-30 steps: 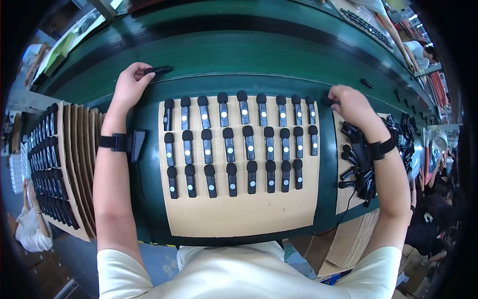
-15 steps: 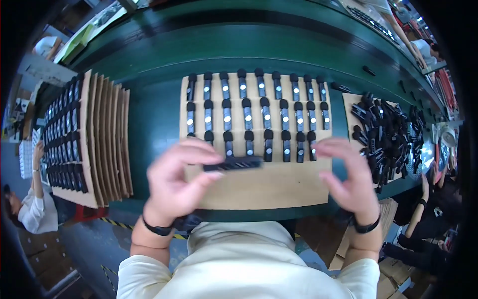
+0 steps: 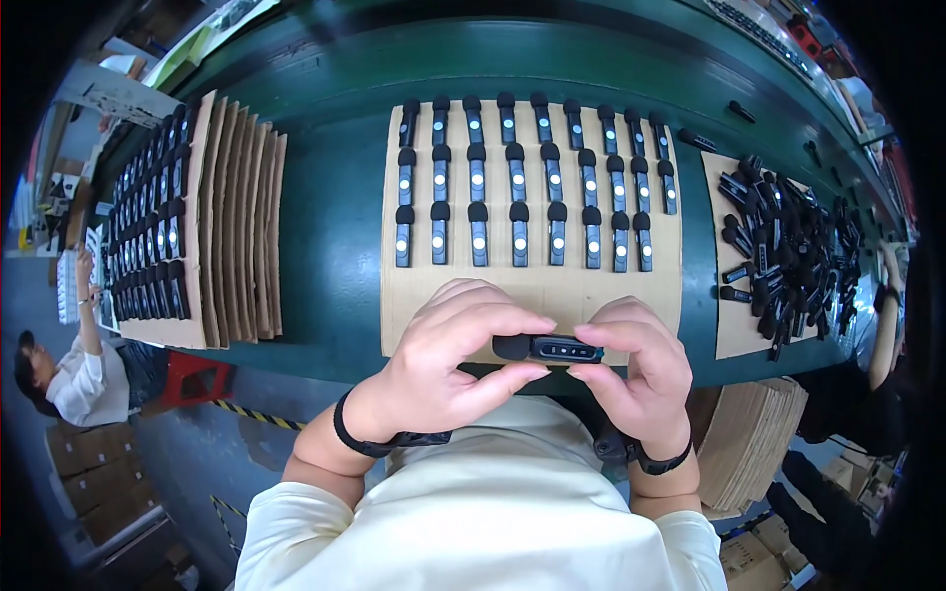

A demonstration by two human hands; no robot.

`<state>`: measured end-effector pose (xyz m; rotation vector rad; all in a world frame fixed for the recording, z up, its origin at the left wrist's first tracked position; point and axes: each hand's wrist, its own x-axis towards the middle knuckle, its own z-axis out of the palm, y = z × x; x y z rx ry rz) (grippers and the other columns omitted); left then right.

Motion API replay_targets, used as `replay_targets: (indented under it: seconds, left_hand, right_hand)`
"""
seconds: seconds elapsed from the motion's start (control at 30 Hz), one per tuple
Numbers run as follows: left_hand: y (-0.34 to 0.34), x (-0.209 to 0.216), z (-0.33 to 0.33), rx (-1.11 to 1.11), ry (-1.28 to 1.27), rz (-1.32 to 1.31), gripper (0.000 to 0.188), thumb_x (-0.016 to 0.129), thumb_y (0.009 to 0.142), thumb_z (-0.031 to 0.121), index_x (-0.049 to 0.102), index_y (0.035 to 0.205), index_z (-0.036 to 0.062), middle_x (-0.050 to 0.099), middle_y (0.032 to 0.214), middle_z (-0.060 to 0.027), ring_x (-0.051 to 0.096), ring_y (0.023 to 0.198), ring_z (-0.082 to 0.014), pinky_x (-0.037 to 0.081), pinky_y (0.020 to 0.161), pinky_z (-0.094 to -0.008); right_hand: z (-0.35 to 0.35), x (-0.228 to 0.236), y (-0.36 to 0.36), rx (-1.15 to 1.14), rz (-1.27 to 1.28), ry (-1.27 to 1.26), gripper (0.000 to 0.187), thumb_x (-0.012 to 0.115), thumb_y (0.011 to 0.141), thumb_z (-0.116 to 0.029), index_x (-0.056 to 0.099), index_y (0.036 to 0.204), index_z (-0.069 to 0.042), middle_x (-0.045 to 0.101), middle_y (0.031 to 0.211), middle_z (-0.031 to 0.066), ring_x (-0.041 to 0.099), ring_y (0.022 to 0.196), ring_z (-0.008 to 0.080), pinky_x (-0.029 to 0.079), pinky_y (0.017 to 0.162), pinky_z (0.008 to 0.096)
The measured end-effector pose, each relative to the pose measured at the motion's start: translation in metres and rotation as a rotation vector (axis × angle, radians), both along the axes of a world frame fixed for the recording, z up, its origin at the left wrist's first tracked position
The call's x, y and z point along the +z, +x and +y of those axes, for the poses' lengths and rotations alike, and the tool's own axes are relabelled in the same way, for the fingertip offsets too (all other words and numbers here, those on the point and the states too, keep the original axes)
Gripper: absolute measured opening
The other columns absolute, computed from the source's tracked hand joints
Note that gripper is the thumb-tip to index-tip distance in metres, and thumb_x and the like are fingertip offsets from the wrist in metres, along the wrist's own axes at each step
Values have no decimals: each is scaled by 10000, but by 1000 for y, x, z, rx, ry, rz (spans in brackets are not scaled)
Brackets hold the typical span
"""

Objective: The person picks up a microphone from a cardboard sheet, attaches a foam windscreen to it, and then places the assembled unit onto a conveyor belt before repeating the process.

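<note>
Left hand (image 3: 443, 364) and right hand (image 3: 642, 369) grip black foam-capped mini microphone (image 3: 564, 349), pale-dotted face up; green counter (image 3: 330, 197), grey floor (image 3: 232, 448) beyond.

A slim black microphone (image 3: 567, 349) with a rounded, matt foam tip is held crosswise and nearly level, the tip being turned to the left. Its glossy face, marked by a long oval inset with small pale dots, is turned upward. It is held over the near edge of the cardboard sheet (image 3: 562, 287), roughly midway between the near corners
</note>
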<state>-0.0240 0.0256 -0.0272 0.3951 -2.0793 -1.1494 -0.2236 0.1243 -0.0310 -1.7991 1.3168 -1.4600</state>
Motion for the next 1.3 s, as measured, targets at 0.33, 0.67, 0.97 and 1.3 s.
replay_targets:
  seconds: [0.33, 0.67, 0.97, 1.3]
  left_hand:
    - [-6, 1, 0, -40, -98, 14, 324, 817, 710, 25, 675, 999, -11, 669, 878, -103, 590, 733, -221, 465, 678, -336]
    - [-10, 8, -1, -41, -67, -14, 300, 801, 734, 65, 663, 992, -5, 668, 904, -107, 603, 799, -254, 469, 740, -356]
    - [-16, 2, 0, -72, -95, -18, 289, 767, 734, 27, 658, 1001, 9, 652, 960, -114, 603, 846, -262, 473, 760, -367]
    - [-14, -6, 2, 34, -54, -88, 323, 764, 695, 31, 654, 997, 64, 624, 934, -75, 601, 879, -274, 437, 807, -379]
  right_hand:
    - [6, 2, -2, -7, 35, -27, 298, 809, 776, -94, 661, 1008, 21, 655, 882, 118, 623, 761, 229, 482, 671, 310]
    - [0, 2, -3, 33, 74, -113, 293, 800, 782, -75, 650, 1012, 27, 648, 893, 131, 625, 794, 236, 488, 691, 323]
    - [2, 1, -1, -3, -87, -20, 326, 772, 737, 10, 652, 1040, 9, 663, 946, 134, 634, 853, 254, 516, 751, 337]
    - [-1, 5, 3, -67, 132, -2, 328, 781, 751, -47, 655, 1051, -4, 644, 964, 121, 614, 870, 257, 505, 759, 341]
